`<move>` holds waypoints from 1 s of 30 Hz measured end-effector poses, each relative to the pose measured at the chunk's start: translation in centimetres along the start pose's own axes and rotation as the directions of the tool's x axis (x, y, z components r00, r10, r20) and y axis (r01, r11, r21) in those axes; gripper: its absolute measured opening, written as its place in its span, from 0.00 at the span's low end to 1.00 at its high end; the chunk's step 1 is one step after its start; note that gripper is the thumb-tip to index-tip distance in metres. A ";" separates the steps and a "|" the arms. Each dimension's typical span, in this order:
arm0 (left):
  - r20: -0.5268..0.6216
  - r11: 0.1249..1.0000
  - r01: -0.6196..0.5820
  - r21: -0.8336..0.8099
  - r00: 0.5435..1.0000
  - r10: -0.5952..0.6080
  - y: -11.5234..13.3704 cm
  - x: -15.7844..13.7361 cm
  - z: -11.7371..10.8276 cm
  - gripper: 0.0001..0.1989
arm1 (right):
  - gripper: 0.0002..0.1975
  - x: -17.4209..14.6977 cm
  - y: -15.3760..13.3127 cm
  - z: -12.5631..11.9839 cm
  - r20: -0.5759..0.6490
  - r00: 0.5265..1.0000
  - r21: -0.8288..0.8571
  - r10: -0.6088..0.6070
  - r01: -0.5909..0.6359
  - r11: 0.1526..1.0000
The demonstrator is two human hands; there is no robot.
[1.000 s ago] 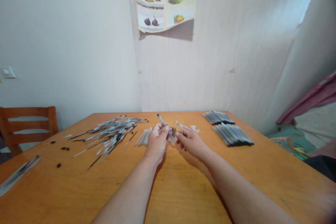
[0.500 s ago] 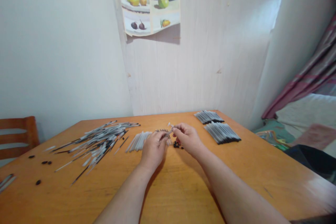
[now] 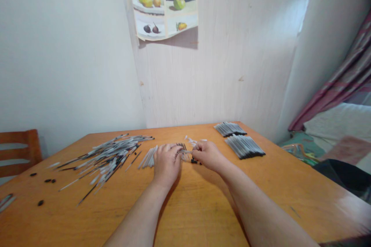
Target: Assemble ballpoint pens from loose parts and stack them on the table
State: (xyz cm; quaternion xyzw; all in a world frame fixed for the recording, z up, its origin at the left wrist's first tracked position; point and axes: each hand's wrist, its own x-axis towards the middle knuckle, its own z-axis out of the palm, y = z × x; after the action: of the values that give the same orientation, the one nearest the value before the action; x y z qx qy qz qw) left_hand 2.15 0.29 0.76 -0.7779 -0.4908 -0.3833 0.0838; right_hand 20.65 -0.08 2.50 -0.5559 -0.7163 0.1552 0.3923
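Observation:
Above the middle of the table, my left hand point(image 3: 166, 164) and my right hand point(image 3: 210, 155) are closed on a slim pen piece point(image 3: 188, 152) that spans the gap between their fingertips. It looks greyish and partly clear; its ends are hidden in the fingers. Left of my left hand lies a row of pale pen tubes point(image 3: 147, 159), partly covered by that hand. Just beyond the hands are several thin dark sticks point(image 3: 181, 146) in a row. Small white pieces point(image 3: 189, 140) lie behind the right hand, and small black caps point(image 3: 194, 161) lie below its fingers.
A loose heap of pale and black pen parts point(image 3: 114, 154) spreads over the left of the wooden table point(image 3: 185, 212). Two neat rows of black-ended pens point(image 3: 245, 147) lie at the back right. Scattered black bits point(image 3: 40, 203) sit far left, near a chair point(image 3: 34, 150).
My right hand has turned and moved slightly right, uncovering more of the white pieces. My left hand has shifted a little left, and the pen piece now lies more level between them.

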 end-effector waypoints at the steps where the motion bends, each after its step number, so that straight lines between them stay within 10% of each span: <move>1: -0.017 1.000 0.003 0.003 1.000 -0.003 0.0 0.0 -0.1 0.13 | 0.10 0.0 0.1 0.0 -0.025 1.000 0.014 0.006 -0.005 1.000; 18: -0.077 0.998 -0.007 0.064 0.997 0.012 0.0 0.4 -0.6 0.14 | 0.10 0.2 2.9 -6.5 -0.439 0.868 -0.033 0.234 -0.276 0.961; 30: -0.085 0.998 -0.013 0.058 0.996 0.018 0.1 0.4 -0.4 0.13 | 0.15 -4.3 7.2 -10.7 -0.449 0.760 -0.335 0.470 -0.630 0.701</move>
State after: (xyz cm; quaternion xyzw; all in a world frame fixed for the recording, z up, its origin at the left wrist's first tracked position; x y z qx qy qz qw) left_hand 2.11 0.32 1.31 -0.7618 -0.4915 -0.4013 0.1302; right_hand 33.65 -3.93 2.96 -0.8415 -0.4527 -0.0054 0.2947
